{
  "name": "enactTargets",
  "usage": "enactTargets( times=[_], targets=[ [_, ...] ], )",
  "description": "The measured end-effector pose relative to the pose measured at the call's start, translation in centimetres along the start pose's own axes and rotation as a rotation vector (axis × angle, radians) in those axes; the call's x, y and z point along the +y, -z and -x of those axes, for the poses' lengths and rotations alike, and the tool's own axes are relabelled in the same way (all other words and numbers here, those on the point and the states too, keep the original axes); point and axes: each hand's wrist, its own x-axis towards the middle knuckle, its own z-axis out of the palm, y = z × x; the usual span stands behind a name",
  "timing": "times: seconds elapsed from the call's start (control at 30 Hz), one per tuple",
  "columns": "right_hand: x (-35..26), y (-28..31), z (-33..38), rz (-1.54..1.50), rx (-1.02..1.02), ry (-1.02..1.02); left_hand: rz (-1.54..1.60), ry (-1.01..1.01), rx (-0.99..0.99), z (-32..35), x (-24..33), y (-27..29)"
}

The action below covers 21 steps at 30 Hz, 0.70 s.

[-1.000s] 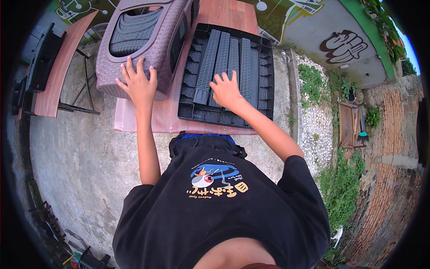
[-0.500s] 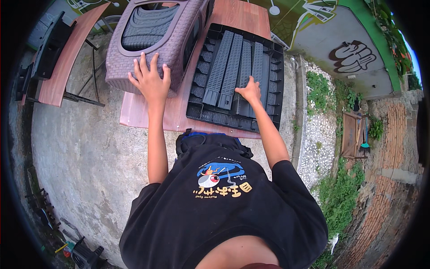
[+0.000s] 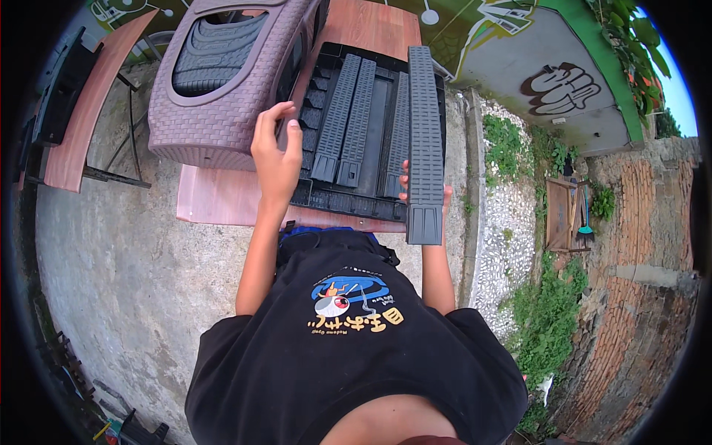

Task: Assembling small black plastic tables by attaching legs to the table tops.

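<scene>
My right hand (image 3: 446, 196) grips a long black plastic slat (image 3: 424, 141) with a ribbed, grid-like face. The slat stands raised above the right side of a black tray (image 3: 311, 194), and most of that hand is hidden behind it. In the tray lie several similar slats, among them one pair at left (image 3: 348, 122). With fingers apart and nothing in them, my left hand (image 3: 276, 159) hovers over the tray's near left corner. Beside it stands a purple-brown woven-look plastic box (image 3: 200, 130), with black ribbed plastic parts (image 3: 219, 55) showing through its wide opening.
Tray and box rest on a pink-brown wooden table (image 3: 215, 196). Another wooden table (image 3: 89, 104) with a black object on it is at far left. A pebbled strip (image 3: 493, 215) and plants (image 3: 552, 326) run along the right, before a brick wall (image 3: 630, 297).
My right hand has lifted one slat up out of the tray toward me. My left hand has come off the box and moved right and nearer.
</scene>
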Motion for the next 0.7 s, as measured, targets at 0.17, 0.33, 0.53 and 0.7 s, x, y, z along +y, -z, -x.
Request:
enactTargets(
  times=[0.17,0.33,0.53,0.7],
  targets=[
    [0.7,-5.6,1.4,0.053,-0.116,0.141,0.688,0.444,-0.693,1.3,3.6,-8.8],
    [1.1,-7.0,1.9,-0.171,-0.289,0.067,0.937,0.488,-1.015,0.7,6.7,-15.2],
    [-3.6,-6.6,5.1,0.791,0.719,0.436,0.99,0.083,-1.07,1.2,11.4,-17.3],
    [-10.0,-13.2,8.2,0.981,0.367,0.82,0.871,-0.2,-1.411,3.2,11.8,-20.8]
  ],
)
